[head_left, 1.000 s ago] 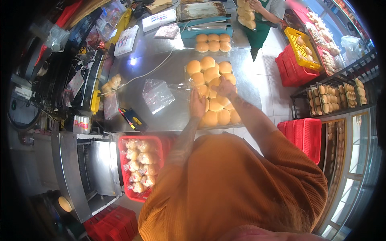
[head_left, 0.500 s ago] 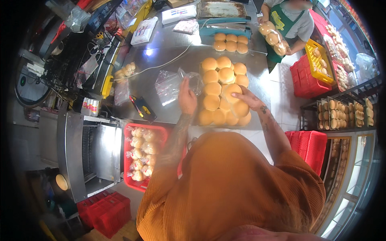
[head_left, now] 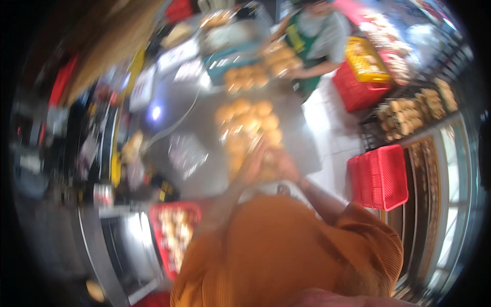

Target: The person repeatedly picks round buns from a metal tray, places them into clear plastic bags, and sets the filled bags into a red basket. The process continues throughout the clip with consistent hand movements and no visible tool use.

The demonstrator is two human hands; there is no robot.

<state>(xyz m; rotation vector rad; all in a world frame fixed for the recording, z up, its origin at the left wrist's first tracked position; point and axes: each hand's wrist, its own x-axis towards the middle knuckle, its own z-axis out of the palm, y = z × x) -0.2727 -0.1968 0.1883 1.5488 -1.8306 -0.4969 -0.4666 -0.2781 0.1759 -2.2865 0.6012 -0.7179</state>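
Note:
A slab of golden-brown round buns (head_left: 250, 118) sits on the steel table (head_left: 204, 134); shiny glints like clear plastic show over part of it. My left hand (head_left: 251, 166) and my right hand (head_left: 281, 163) are close together at the near end of the buns. Both are smeared by motion, so what their fingers hold, if anything, does not show. Left of the buns lies a clear plastic bag (head_left: 185, 154), flat on the metal.
Beyond the slab is a smaller group of buns (head_left: 245, 78). Across the table, a co-worker in a green apron (head_left: 305, 38) holds bagged buns (head_left: 281, 59). Red crates stand at left (head_left: 194, 207) and right (head_left: 378, 176); a bun rack (head_left: 409, 116) is at far right.
The whole view has shifted and blurred. My left hand has moved from beside the plastic bag to the buns, next to my right hand. The co-worker's bagged buns are now nearer the table.

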